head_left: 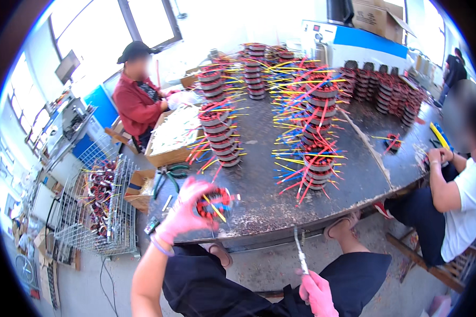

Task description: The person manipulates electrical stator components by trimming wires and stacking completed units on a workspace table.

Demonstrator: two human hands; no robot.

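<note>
My left hand (184, 214), in a pink glove, curls its fingers and thumb around a wound motor stator (220, 198) near the table's front edge. Red, blue and yellow wire ends stick out of the stator; its far side is partly hidden by the hand. In front of the table edge, over my lap, my right hand (318, 296), also pink-gloved, grips a slim silver-white rod-like tool (301, 254) pointing up and away. The tool's exact kind is unclear. Green-handled pliers (170, 173) lie on the table beyond my left hand.
Stacks of wired stators (318, 142) stand across the dark table (259, 185). A cardboard box (169, 153) of white pieces is at the left, a wire cage cart (124, 222) beside the table. One person sits at the right; another works at the far left.
</note>
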